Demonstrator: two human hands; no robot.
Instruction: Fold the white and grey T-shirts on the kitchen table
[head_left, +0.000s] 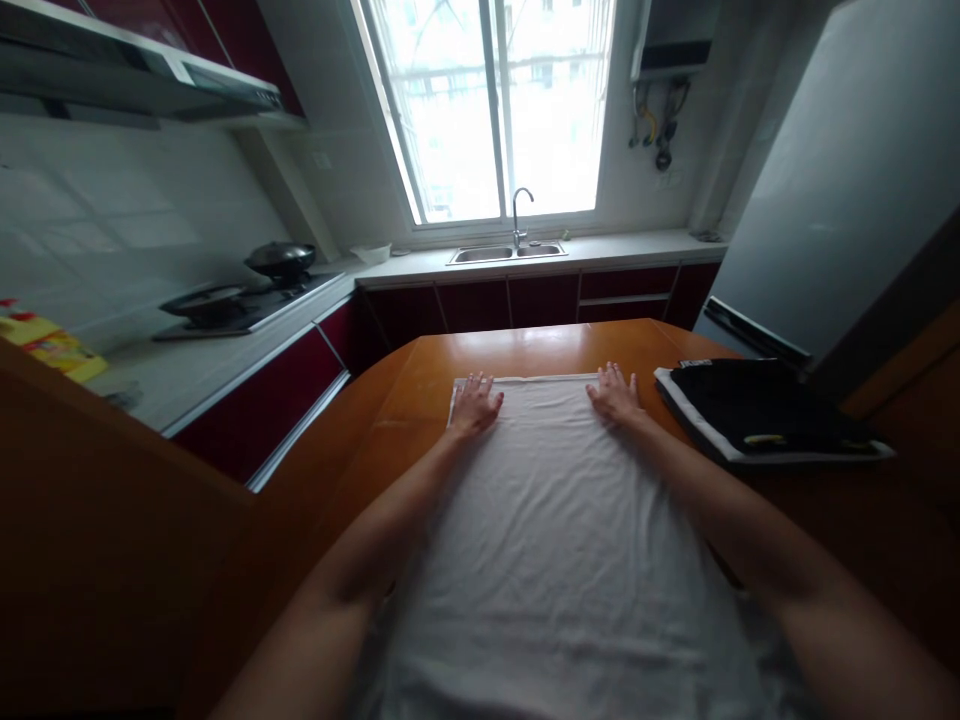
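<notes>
At centre frame, the left hand (475, 404) and right hand (615, 397), fingers spread flat, gripping nothing, are apparently smoothing long white fabric (551, 520), the next move likely calling for pinched far corners.

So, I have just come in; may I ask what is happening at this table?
A person handles a pale cloth spread over a wooden table. The left hand and right hand rest palm down near its far corners. The cloth lies mostly flat, slightly wrinkled. Black and white fabric lies to the right.
</notes>
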